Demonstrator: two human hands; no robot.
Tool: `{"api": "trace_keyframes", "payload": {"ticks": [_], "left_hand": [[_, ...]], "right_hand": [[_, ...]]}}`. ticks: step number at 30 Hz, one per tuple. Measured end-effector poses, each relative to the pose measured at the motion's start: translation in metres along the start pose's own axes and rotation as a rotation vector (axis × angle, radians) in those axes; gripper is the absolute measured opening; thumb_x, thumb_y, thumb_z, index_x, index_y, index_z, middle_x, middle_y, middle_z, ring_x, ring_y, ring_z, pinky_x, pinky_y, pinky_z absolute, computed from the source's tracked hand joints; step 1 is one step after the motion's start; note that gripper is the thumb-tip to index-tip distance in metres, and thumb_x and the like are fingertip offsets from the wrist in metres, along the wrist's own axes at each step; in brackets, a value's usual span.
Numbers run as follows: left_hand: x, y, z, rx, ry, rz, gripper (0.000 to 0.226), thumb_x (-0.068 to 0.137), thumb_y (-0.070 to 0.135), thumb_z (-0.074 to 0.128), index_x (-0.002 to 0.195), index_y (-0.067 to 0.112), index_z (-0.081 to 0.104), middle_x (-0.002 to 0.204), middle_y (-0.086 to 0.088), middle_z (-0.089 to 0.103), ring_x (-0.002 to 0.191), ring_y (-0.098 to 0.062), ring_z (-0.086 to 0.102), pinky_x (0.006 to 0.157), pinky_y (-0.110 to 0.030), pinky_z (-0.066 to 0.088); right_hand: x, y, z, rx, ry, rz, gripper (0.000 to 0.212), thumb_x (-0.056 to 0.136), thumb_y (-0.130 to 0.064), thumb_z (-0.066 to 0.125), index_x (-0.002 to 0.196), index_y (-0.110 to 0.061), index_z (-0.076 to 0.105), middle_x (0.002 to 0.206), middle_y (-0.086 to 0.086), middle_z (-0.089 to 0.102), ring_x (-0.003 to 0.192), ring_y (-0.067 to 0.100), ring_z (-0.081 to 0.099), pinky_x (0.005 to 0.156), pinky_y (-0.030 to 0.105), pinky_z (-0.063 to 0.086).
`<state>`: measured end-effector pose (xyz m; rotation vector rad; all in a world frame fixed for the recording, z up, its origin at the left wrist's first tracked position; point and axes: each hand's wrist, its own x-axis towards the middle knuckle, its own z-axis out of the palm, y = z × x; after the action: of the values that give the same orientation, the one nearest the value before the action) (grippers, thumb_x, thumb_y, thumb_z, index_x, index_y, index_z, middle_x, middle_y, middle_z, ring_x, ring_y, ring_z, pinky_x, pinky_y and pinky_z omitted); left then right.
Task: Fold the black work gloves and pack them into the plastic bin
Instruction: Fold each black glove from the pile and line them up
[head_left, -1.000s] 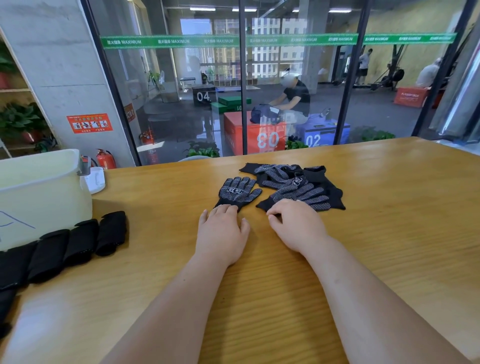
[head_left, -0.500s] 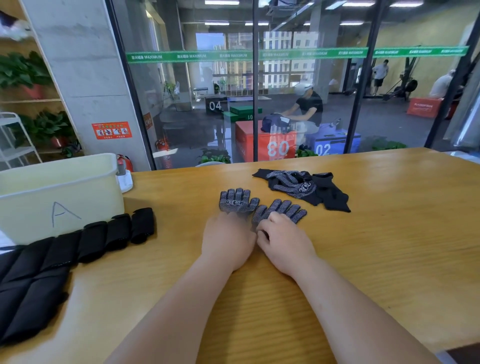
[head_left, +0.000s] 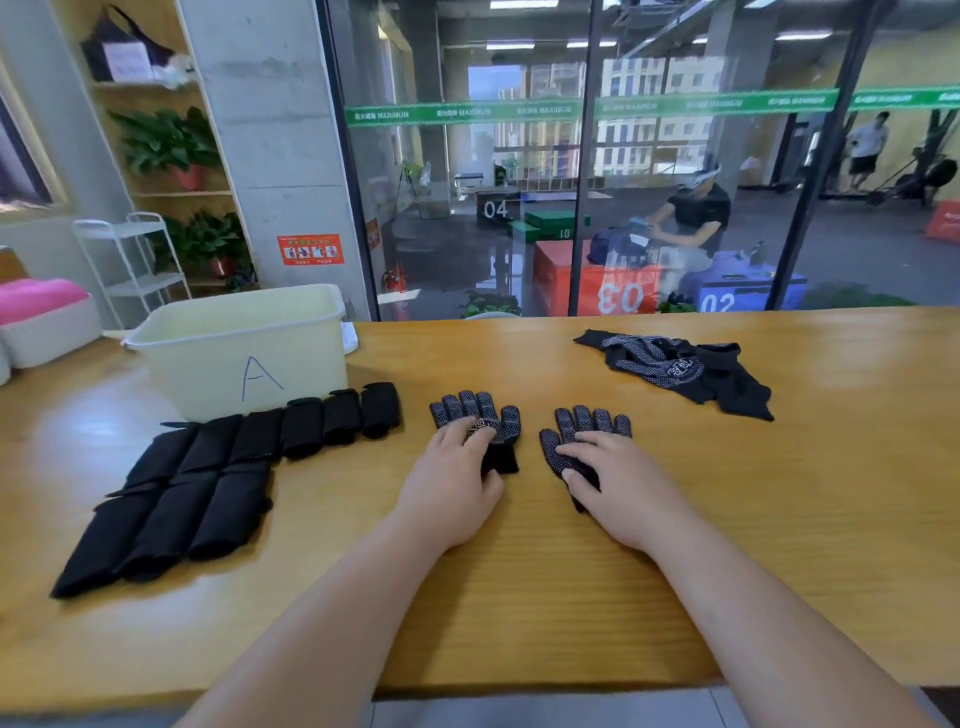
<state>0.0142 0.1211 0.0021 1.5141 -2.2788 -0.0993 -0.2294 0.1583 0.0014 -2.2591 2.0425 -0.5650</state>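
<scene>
Pressing with flat, open fingers, left hand (head_left: 449, 486) and right hand (head_left: 626, 486) pin two spread gloves (head_left: 480, 423) at 12 o'clock; folded gloves (head_left: 223, 467) lie unpacked at 9 o'clock beside the plastic bin (head_left: 208, 358), with a loose pile (head_left: 685, 371) unfolded at 1 o'clock.

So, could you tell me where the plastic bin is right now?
In the head view, the plastic bin stands far left on the table, directly behind the folded gloves and left of the left hand.

Left hand (head_left: 449, 488), right hand (head_left: 623, 488) bare; both forearms bare down to frame's bottom edge.
</scene>
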Motion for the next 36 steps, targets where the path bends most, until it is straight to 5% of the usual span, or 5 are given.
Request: {"api": "trace_keyframes", "payload": {"ticks": [7, 10, 13, 25, 36], "left_hand": [[0.001, 0.0, -0.018, 0.095, 0.091, -0.04, 0.04, 0.107, 0.049, 0.042, 0.096, 0.023, 0.071, 0.096, 0.005, 0.061, 0.099, -0.023, 0.059, 0.076, -0.035, 0.049], [0.007, -0.002, -0.009, 0.06, 0.105, 0.001, 0.037, 0.11, 0.042, 0.045, 0.134, 0.026, 0.068, 0.136, 0.003, 0.062, 0.131, -0.024, 0.052, 0.106, -0.039, 0.046], [0.023, -0.002, -0.001, 0.041, -0.189, 0.006, 0.062, 0.113, 0.053, 0.032, 0.169, 0.027, 0.026, 0.178, -0.001, 0.015, 0.165, -0.024, 0.005, 0.133, -0.045, 0.012], [0.036, -0.006, 0.004, 0.181, -0.398, -0.025, 0.075, 0.106, 0.072, 0.013, 0.17, 0.036, -0.003, 0.178, 0.0, -0.015, 0.164, -0.025, -0.018, 0.133, -0.049, -0.004], [0.0, -0.021, -0.001, 0.083, -0.16, 0.051, 0.063, 0.11, 0.064, 0.022, 0.169, 0.045, 0.01, 0.179, 0.009, -0.003, 0.164, -0.014, -0.014, 0.133, -0.043, -0.005]], "right_hand": [[-0.014, -0.012, -0.006, 0.069, 0.149, 0.017, 0.039, 0.107, -0.049, 0.045, 0.141, -0.041, 0.064, 0.152, -0.018, 0.051, 0.144, 0.008, 0.039, 0.116, 0.033, 0.038], [-0.006, -0.017, -0.005, -0.03, 0.102, 0.031, 0.052, 0.111, -0.049, 0.035, 0.161, -0.035, 0.042, 0.172, -0.011, 0.029, 0.161, 0.014, 0.016, 0.129, 0.036, 0.02], [0.004, -0.016, 0.003, -0.138, -0.162, 0.081, 0.065, 0.11, -0.061, 0.02, 0.17, -0.036, 0.012, 0.178, -0.007, -0.001, 0.164, 0.016, -0.005, 0.133, 0.042, 0.005], [0.034, -0.034, 0.01, -0.164, -0.28, 0.214, 0.07, 0.107, -0.067, 0.009, 0.169, -0.037, -0.004, 0.177, -0.003, -0.016, 0.163, 0.023, -0.015, 0.132, 0.05, -0.003], [0.003, -0.034, -0.008, -0.068, -0.004, 0.08, 0.07, 0.108, -0.064, 0.01, 0.166, -0.033, 0.031, 0.176, -0.011, 0.016, 0.163, 0.011, 0.006, 0.133, 0.041, 0.008]]}}
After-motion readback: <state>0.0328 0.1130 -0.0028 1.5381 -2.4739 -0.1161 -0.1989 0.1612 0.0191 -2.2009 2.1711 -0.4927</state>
